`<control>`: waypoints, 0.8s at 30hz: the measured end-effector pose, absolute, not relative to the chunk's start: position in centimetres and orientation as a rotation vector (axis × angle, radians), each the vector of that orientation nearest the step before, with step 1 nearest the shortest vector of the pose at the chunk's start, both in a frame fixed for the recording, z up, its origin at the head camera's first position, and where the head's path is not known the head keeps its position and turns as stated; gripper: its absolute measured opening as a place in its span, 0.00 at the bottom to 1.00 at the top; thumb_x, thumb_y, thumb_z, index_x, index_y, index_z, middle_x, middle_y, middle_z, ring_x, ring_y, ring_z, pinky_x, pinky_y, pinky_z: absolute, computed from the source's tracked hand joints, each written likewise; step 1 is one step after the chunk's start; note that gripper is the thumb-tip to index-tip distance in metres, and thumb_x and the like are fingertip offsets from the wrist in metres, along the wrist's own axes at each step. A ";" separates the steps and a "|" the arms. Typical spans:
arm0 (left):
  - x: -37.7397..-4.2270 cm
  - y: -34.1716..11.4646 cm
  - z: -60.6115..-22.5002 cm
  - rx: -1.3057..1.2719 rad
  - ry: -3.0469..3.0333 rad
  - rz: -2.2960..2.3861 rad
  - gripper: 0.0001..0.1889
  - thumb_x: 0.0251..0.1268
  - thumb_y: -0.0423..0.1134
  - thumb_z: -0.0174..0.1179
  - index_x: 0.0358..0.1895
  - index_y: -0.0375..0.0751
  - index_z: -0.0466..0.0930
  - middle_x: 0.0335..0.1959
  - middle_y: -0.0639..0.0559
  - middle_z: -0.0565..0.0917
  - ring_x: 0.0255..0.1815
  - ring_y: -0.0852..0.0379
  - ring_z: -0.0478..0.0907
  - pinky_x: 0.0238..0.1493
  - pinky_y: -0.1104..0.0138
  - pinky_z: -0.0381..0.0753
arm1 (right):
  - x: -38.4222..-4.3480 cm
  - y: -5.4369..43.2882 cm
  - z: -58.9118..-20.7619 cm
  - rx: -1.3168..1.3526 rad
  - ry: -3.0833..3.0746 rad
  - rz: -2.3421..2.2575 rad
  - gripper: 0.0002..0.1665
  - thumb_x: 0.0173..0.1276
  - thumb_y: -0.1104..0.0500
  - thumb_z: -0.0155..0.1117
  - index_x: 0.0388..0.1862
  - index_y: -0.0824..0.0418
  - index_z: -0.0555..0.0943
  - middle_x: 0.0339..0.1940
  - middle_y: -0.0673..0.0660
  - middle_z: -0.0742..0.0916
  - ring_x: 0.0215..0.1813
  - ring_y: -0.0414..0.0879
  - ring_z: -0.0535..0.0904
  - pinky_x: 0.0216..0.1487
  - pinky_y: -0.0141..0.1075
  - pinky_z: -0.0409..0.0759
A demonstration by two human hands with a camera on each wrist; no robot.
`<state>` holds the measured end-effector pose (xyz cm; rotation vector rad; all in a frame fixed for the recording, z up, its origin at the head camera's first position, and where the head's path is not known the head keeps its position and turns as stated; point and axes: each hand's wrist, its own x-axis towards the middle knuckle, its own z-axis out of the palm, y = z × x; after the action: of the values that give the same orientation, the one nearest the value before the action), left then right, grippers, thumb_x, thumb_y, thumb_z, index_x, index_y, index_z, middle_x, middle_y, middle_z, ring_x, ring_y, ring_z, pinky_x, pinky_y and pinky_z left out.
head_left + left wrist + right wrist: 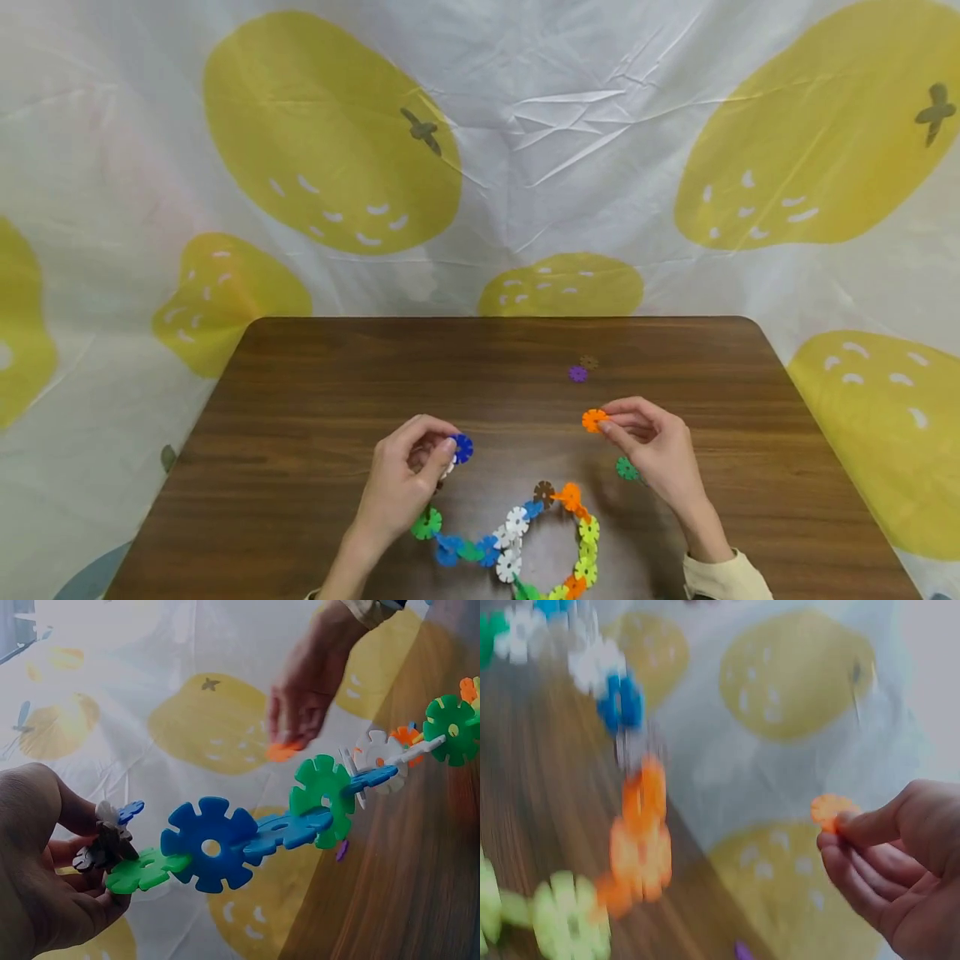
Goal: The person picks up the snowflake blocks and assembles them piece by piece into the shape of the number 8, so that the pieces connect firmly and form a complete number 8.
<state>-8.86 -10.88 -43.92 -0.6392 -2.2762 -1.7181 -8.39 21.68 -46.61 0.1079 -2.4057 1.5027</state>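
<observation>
My left hand (405,479) holds the end of a chain of interlocking snowflake discs, with a dark blue disc (462,448) standing out past the fingertips. From that hand run a green disc (427,523), then blue and green discs (210,846), as far as white discs (508,565). There the chain joins a closed ring of brown, orange and yellow-green discs (589,529). My right hand (651,442) pinches a loose orange disc (594,420) between thumb and fingers, apart from the chain. In the right wrist view the ring is blurred.
A loose green disc (627,468) lies on the brown wooden table (315,383) beside the right hand. Farther back are a purple disc (577,374) and a brown disc (589,362). Behind the table hangs a white cloth (525,192) printed with yellow fruit.
</observation>
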 end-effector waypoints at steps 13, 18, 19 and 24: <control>-8.2 -10.5 -43.3 -0.700 -2.231 -1.696 0.04 0.65 0.28 0.65 0.38 0.40 0.85 0.29 0.51 0.83 0.28 0.66 0.76 0.26 0.72 0.81 | -7.4 12.9 -44.0 0.837 -2.021 1.463 0.17 0.56 0.79 0.72 0.40 0.62 0.88 0.36 0.59 0.91 0.37 0.44 0.89 0.38 0.30 0.87; -8.1 -10.4 -43.1 -0.704 -2.229 -1.684 0.03 0.66 0.29 0.65 0.37 0.40 0.85 0.29 0.52 0.83 0.28 0.65 0.76 0.26 0.72 0.80 | -7.5 11.8 -44.0 0.937 -1.959 1.334 0.17 0.53 0.78 0.73 0.39 0.62 0.89 0.37 0.59 0.91 0.39 0.49 0.90 0.43 0.29 0.87; -8.0 -10.4 -43.1 -0.706 -2.226 -1.684 0.03 0.66 0.29 0.65 0.37 0.40 0.85 0.29 0.52 0.83 0.28 0.65 0.76 0.26 0.72 0.80 | -7.5 11.6 -44.1 0.948 -1.945 1.321 0.17 0.53 0.78 0.73 0.38 0.62 0.89 0.37 0.60 0.91 0.39 0.50 0.90 0.44 0.29 0.87; -7.8 -10.3 -43.0 -0.712 -2.203 -1.669 0.04 0.63 0.26 0.66 0.35 0.39 0.83 0.28 0.52 0.82 0.27 0.65 0.75 0.24 0.72 0.78 | -7.5 11.1 -44.6 0.975 -1.879 1.287 0.09 0.60 0.73 0.73 0.37 0.64 0.89 0.37 0.61 0.91 0.38 0.51 0.90 0.47 0.30 0.86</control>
<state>-7.76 -10.26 -43.05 -0.7123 -2.2029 -1.6695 -7.53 11.10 -44.60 0.9750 -1.8787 1.2866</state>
